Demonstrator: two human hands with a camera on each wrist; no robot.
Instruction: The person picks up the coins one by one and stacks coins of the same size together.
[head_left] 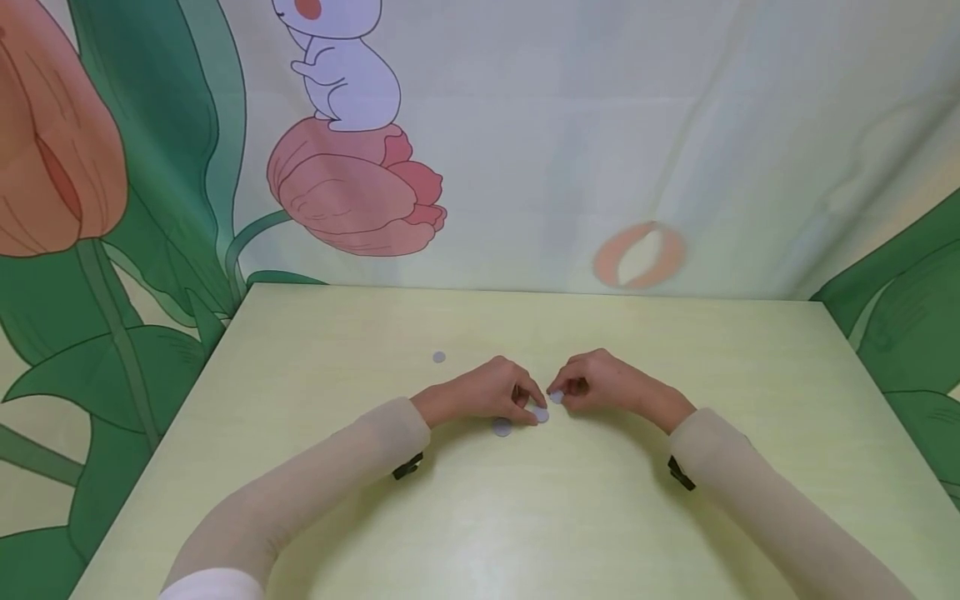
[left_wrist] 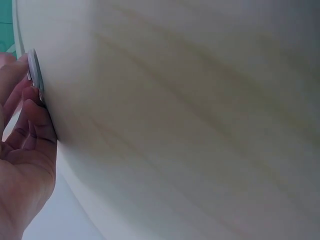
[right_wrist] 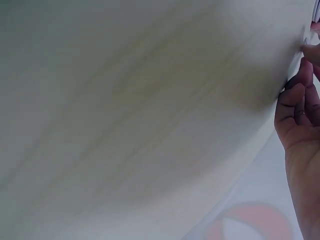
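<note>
My left hand [head_left: 501, 390] pinches a round silver-grey coin [head_left: 541, 414] between thumb and fingertip, close above the table. In the left wrist view this coin [left_wrist: 35, 69] stands on edge between the fingers. My right hand [head_left: 603, 382] faces it a short way to the right, and its thumb and forefinger pinch another coin [head_left: 556, 397]. The right wrist view shows these fingers only at its edge, the coin mostly hidden. Below the left hand a flat coin [head_left: 502, 427] lies on the table, and a smaller coin [head_left: 438, 357] lies farther back to the left.
The pale yellow-green table [head_left: 562, 525] reaches back to a printed curtain [head_left: 525, 150] with tulips and a white animal. Dark straps or clips [head_left: 407, 467] hang beneath both sleeve cuffs. Both forearms lean in from the front.
</note>
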